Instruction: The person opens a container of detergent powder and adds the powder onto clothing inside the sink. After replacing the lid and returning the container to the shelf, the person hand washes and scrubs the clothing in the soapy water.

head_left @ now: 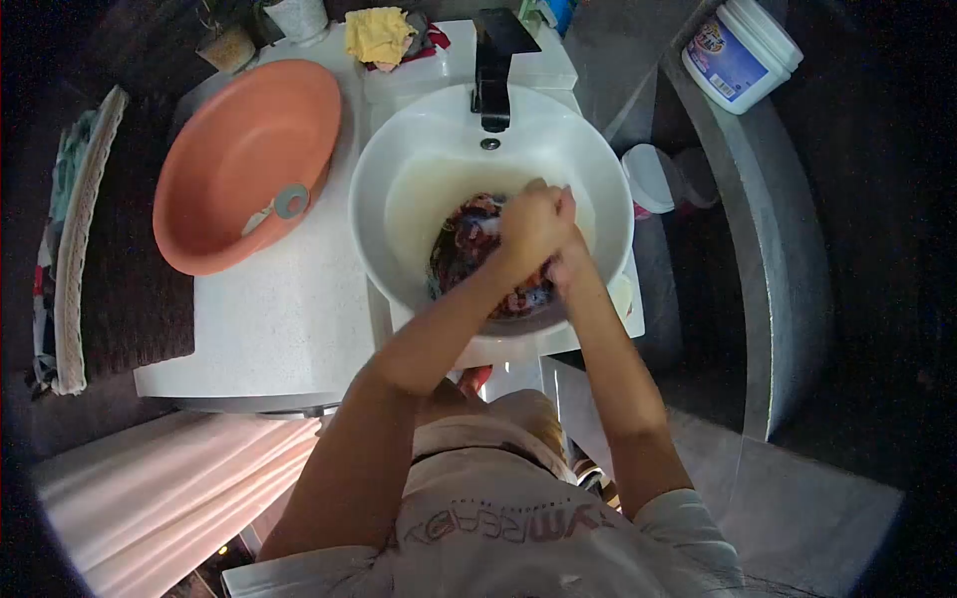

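A dark patterned cloth (467,242) lies bunched in cloudy water inside a white basin (374,234). Over its right side, my left hand (534,227) and my right hand (568,257) are pressed together. Motion smears my left hand a little. Both sets of fingers are curled closed, with part of the wet cloth gathered between and beneath them. Exactly how much fabric each one grips is hidden. Above the hands, at the back of the basin, stands a black faucet (492,85).
An orange plastic tub (229,149) sits on the white counter (269,334) at the left. A folded yellow cloth (379,36) lies behind the basin. A white bucket with a blue label (738,60) stands on a ledge at the upper right. Another white container (648,177) is lower down.
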### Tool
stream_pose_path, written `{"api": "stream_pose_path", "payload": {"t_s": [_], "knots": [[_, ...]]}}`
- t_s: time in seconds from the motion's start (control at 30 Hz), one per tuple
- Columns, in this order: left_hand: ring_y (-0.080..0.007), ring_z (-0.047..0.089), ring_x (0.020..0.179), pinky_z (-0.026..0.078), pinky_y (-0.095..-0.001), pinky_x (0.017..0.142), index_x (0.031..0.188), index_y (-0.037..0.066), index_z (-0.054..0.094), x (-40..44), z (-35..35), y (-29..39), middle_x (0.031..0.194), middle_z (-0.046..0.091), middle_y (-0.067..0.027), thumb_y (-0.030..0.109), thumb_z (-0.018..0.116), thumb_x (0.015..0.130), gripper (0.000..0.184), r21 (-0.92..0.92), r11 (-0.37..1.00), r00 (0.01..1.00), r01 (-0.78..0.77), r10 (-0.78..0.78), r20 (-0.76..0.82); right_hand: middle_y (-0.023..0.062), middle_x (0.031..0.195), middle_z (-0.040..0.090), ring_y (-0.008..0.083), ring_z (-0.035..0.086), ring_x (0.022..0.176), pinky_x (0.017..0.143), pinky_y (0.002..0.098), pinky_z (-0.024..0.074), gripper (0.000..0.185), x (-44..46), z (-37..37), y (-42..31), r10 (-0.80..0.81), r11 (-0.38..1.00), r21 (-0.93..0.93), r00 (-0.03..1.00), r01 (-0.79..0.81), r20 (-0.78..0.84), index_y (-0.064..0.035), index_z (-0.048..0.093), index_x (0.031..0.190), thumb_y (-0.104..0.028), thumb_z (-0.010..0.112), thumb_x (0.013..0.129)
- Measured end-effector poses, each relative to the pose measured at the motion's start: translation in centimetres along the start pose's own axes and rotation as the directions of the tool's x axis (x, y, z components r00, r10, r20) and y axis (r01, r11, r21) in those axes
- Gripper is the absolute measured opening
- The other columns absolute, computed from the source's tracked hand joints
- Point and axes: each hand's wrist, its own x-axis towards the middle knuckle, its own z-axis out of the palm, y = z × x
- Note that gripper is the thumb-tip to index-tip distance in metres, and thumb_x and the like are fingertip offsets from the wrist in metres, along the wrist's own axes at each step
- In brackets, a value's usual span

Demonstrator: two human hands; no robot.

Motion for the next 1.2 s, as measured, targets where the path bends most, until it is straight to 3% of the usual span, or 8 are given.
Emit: {"api": "stream_pose_path", "payload": {"t_s": [0.17,0.27,0.37,0.57,0.77,0.97,1.1,1.2], "knots": [[-0.0367,0.057,0.079,0.045,-0.0454,0.066,0.059,0.006,0.059,-1.2,0.3,0.7,0.075,0.055,-0.0192,0.028,0.058,0.077,0.029,-0.015,0.999,0.978,0.041,-0.044,-0.202,0.0087,0.103,0.058,0.0205,0.055,0.094,0.082,0.0333,0.0455,0.033,-1.1,0.9,0.8,0.008,0.978,-0.205,0.989,-0.039,-0.15,-0.0056,0.053,0.109,-0.031,0.04,0.092],[-0.0377,0.057,0.08,0.046,-0.0445,0.07,0.064,0.004,0.061,-2.3,0.1,0.8,0.077,0.056,-0.0188,0.025,0.057,0.078,0.025,0.09,0.982,0.938,-0.164,0.184,-0.294,0.0079,0.101,0.058,0.018,0.056,0.092,0.078,0.0309,0.0464,0.031,1.4,-4.3,4.8,-0.316,0.853,0.522,0.815,0.019,0.486,-0.0052,0.054,0.106,-0.03,0.042,0.091],[-0.0401,0.057,0.066,0.047,-0.0454,0.062,0.064,0.0,0.059,0.3,0.1,-2.4,0.072,0.057,-0.0235,0.022,0.054,0.082,0.029,0.062,0.995,0.983,0.072,-0.061,-0.173,0.0102,0.101,0.059,0.022,0.058,0.087,0.074,0.0347,0.0488,0.03,-1.6,3.8,0.3,-0.061,0.977,-0.215,0.957,-0.001,-0.283,-0.0041,0.053,0.107,-0.026,0.041,0.093],[-0.0404,0.056,0.066,0.044,-0.0459,0.059,0.071,-0.002,0.057,4.5,-1.8,-6.8,0.069,0.056,-0.0237,0.029,0.052,0.086,0.035,-0.018,0.998,0.98,-0.06,0.055,-0.193,0.0127,0.099,0.06,0.0234,0.058,0.088,0.08,0.0365,0.0486,0.026,-0.6,2.2,-1.6,-0.051,0.998,-0.059,0.957,0.036,-0.284,0.0013,0.053,0.107,-0.017,0.044,0.09],[-0.0361,0.054,0.09,0.045,-0.0441,0.075,0.099,-0.005,0.052,1.7,-2.3,-7.6,0.095,0.055,-0.0223,0.028,0.066,0.075,0.043,0.32,0.885,0.902,-0.337,0.206,0.381,0.0224,0.111,0.057,0.0317,0.055,0.103,0.09,0.0364,0.0404,0.045,2.0,-3.1,-0.6,-0.645,0.295,-0.955,0.74,0.007,-0.194,0.0032,0.048,0.12,-0.017,0.056,0.081],[-0.0371,0.053,0.094,0.044,-0.0449,0.078,0.102,0.002,0.051,3.4,1.0,-7.4,0.098,0.054,-0.0214,0.011,0.061,0.072,0.032,0.258,0.964,0.977,-0.066,0.011,0.211,0.0172,0.128,0.046,0.0282,0.044,0.118,0.099,0.0352,0.0331,0.054,2.4,-3.9,0.6,-0.555,0.614,-0.777,0.776,0.139,-0.3,-0.0013,0.043,0.127,-0.037,0.053,0.087],[-0.0392,0.056,0.075,0.046,-0.0445,0.069,0.096,0.008,0.048,-0.5,0.0,-2.2,0.087,0.051,-0.0197,0.01,0.058,0.073,0.025,-0.402,0.911,0.995,-0.095,0.08,-0.054,0.0087,0.119,0.053,0.0213,0.05,0.11,0.094,0.0366,0.0388,0.057,-0.6,0.7,-2.7,0.02,0.995,0.095,0.99,-0.006,-0.141,-0.0107,0.046,0.126,-0.053,0.038,0.09],[-0.0391,0.056,0.072,0.047,-0.0455,0.065,0.095,0.008,0.048,-3.7,-3.9,2.6,0.088,0.049,-0.0189,0.015,0.061,0.071,0.028,-0.279,0.957,0.976,-0.078,0.131,0.176,0.0117,0.122,0.049,0.025,0.05,0.109,0.095,0.0366,0.0392,0.05,-0.5,-2.7,-0.4,-0.374,0.783,-0.478,0.915,0.398,0.149,-0.0053,0.045,0.125,-0.041,0.044,0.09]]}}
